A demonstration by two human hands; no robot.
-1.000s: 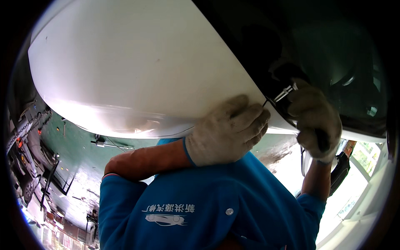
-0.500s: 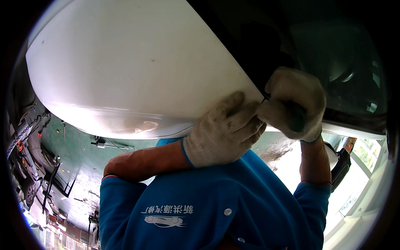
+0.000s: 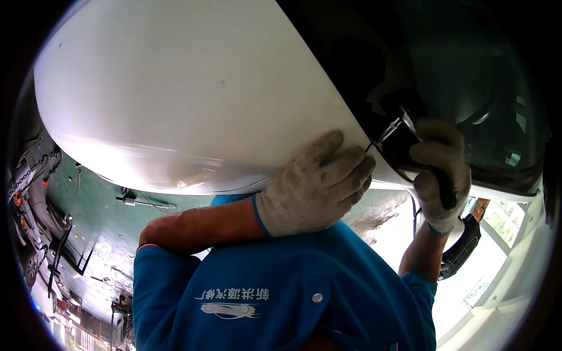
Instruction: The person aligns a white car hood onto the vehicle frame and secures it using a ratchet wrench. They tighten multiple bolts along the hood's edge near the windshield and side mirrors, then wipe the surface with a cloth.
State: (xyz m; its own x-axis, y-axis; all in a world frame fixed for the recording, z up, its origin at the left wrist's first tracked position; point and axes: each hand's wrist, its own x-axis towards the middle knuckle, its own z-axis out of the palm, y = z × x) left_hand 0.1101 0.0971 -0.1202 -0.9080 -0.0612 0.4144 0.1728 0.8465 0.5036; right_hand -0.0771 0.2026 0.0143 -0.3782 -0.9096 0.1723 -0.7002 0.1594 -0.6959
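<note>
My left hand (image 3: pixel 319 184), in a pale knitted glove with a blue cuff, lies on the lower edge of a white car body panel (image 3: pixel 193 88). Its fingers are stretched out and apart, their tips beside a thin dark sliver at the panel's corner. Just right of that corner my right hand (image 3: pixel 442 169), gloved alike, is curled round a dark handle (image 3: pixel 448 190); its kind is mostly hidden by the fingers. A shiny metal piece (image 3: pixel 390 130) shows between the hands, against the dark glass (image 3: pixel 451 70); whether it joins the handle I cannot tell.
The white panel curves away to the left. Below it, on the green floor (image 3: pixel 105 205), lies a metal tool (image 3: pixel 143 202). Chains (image 3: pixel 44 169) and car parts are at far left. A black object (image 3: pixel 462 245) stands beyond my right forearm.
My right hand has moved right and slightly down, away from the panel corner, and turned, uncovering the metal piece. My left hand stays on the panel.
</note>
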